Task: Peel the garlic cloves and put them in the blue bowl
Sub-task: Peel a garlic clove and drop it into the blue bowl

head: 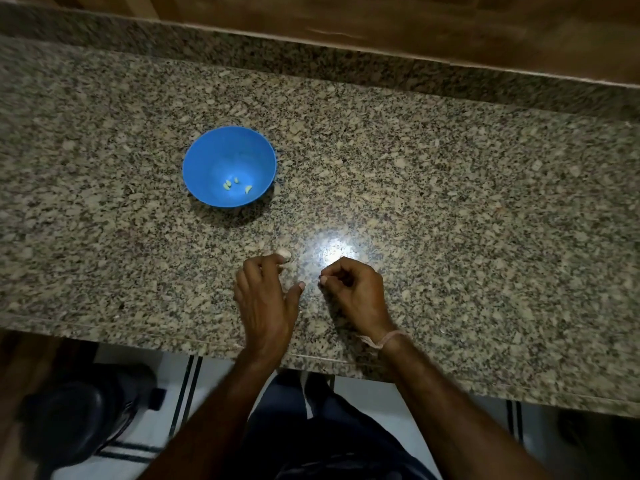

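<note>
Left hand [266, 303] relaxed, bent fingertips touching a garlic clove [284, 253] on the granite counter [450, 202], thumb spread clear, right hand [358, 292] curled just beside, unclear whether it pinches anything, blue bowl [207, 147] farther back, peeled cloves [236, 185] inside.

Open passage afforded over speckled granite countertop [450, 202] right of round blue plastic bowl [214, 157]; far edge closed by raised granite backsplash [311, 60].
</note>
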{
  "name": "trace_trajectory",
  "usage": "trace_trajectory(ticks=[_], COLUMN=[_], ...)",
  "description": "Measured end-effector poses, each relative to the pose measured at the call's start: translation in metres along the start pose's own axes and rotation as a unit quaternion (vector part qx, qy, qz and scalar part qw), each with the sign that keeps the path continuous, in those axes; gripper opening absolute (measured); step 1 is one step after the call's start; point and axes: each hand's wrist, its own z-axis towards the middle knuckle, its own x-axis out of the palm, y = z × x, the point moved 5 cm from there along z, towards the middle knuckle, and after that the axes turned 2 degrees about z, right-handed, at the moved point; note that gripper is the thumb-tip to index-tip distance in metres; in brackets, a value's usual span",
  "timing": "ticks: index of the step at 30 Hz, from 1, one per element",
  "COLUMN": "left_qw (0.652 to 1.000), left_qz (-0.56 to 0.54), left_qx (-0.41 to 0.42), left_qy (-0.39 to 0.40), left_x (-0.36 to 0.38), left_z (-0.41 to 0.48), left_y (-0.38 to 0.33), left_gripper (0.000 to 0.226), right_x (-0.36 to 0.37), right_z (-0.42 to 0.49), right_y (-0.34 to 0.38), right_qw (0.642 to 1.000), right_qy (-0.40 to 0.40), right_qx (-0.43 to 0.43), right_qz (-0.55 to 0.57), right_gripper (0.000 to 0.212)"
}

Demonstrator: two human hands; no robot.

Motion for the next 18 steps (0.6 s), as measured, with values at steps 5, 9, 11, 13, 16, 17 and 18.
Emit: trace_trajectory(ticks=[5,9,11,13,16,17,18], left_qw=[0.997,0.995,0.994,0.992,0.99,0.989,0.988], left_qz=[0.014,0.032,0.04,0.044,0.039,0.038,0.038], left_qx=[0.04,0.029,0.037,0.046,0.064,0.072,0.081], left_qy=[0.07,0.087,0.1,0.112,0.118,0.121,0.125], left_x=[0.011,0.01,0.009,0.008,0.007,0.007,0.006], left_z=[-0.01,-0.007,-0.004,-0.002,-0.002,-0.001,0.0], left_y=[0.008,0.015,0.017,0.018,0.022,0.024,0.026], left_gripper=[0.038,0.048,0.051,0.053,0.056,0.056,0.057], right_x=[0.004,0.008,0.011,0.017,0.025,0.027,0.029], right_z=[-0.001,-0.005,-0.009,-0.012,-0.013,-0.014,-0.015], right_y=[-0.002,-0.003,-0.002,0.0,0.003,0.004,0.004], right_qw=[1.0,0.999,0.999,0.999,0.997,0.996,0.996], right_qy=[0.014,-0.007,-0.024,-0.034,-0.042,-0.049,-0.055], right_qx=[0.017,0.036,0.036,0.02,0.016,0.021,0.027], right_qz=[-0.014,-0.011,-0.01,-0.034,-0.061,-0.066,-0.07], right_gripper=[0.015,0.008,0.009,0.013,0.014,0.014,0.015])
